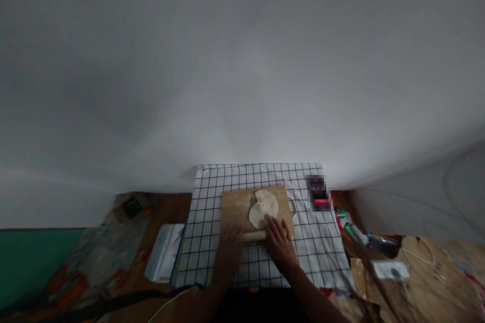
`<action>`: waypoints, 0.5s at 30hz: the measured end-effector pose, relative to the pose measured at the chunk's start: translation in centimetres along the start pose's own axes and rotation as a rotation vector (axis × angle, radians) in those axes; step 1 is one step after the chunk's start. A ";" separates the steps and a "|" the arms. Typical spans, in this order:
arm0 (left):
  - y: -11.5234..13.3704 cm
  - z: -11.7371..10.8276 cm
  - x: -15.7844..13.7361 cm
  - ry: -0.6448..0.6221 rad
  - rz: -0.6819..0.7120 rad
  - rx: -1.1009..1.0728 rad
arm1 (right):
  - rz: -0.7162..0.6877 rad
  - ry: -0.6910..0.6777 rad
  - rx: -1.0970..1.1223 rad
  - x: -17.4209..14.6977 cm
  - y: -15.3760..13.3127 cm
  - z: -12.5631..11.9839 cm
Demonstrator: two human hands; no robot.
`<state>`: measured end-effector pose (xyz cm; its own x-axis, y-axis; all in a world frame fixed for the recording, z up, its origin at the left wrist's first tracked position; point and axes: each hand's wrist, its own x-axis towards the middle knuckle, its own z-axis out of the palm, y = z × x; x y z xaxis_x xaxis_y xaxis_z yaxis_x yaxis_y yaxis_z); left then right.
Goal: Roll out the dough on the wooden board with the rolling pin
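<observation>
well left of dough [263, 210], open box [118, 213]

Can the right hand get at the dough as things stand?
Probably yes: the right hand is at the near edge of the dough, with nothing visible blocking it; the rolling pin lies nearer the person, not over the dough.

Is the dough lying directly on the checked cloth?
No, the dough lies on the board, which rests on the cloth.
</observation>
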<state>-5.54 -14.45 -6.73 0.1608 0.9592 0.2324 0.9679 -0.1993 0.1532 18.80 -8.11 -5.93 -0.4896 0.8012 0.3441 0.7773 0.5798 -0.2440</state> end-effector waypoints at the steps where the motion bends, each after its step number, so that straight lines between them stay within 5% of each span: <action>1: -0.1 -0.1 -0.1 -0.007 0.003 -0.007 | -0.022 0.012 0.000 -0.4 0.2 0.1; 7: 1.5 -2.8 3.5 -0.165 0.086 -0.184 | 0.046 -0.058 0.005 -2.8 2.1 -2.3; 12: 4.2 -4.3 12.0 -0.056 -0.326 -0.187 | 0.239 -0.030 -0.007 -8.1 4.0 -5.7; 15: 5.2 -3.7 16.0 -0.194 -0.424 -0.211 | 0.333 0.003 0.006 -10.9 4.8 -6.9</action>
<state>1.38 -0.93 1.33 -0.1852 0.9801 -0.0715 0.8988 0.1984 0.3910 30.52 -15.07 -4.60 -0.2084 0.9464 0.2469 0.8921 0.2874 -0.3487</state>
